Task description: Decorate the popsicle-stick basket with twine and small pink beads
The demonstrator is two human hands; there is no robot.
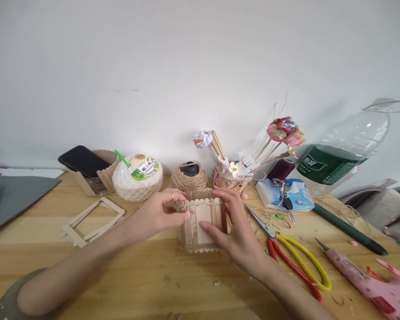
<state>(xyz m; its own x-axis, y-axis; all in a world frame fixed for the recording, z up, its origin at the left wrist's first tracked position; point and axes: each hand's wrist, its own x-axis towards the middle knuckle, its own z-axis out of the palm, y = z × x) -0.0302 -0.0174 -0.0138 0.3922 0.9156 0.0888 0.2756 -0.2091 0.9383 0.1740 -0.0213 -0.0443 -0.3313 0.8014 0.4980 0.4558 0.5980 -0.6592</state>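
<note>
- Wooden table [146,275] butts against a plain white wall [153,66].
- Stick box [200,224] stands mid-table; left hand [160,211] and right hand [235,226] fingers clasp its sides.
- Scissors [296,260] lie just right; twine ball [189,176] behind.

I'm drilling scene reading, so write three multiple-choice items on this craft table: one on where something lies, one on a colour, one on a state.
1. Where does the twine ball sit?
A. behind the stick box, by the wall
B. right of the scissors
C. on the grey mat

2. What colour are the scissors' handles?
A. both blue
B. one yellow, one red
C. both black

3. How do the hands meet the stick box?
A. both touch it
B. only the left touches
C. neither touches

Answers:
1 A, the ball stands past the box near the wall.
2 B, one loop is yellow, the other red.
3 A, the left hand pinches the top rim and the right hand rests on its front and side.
</note>
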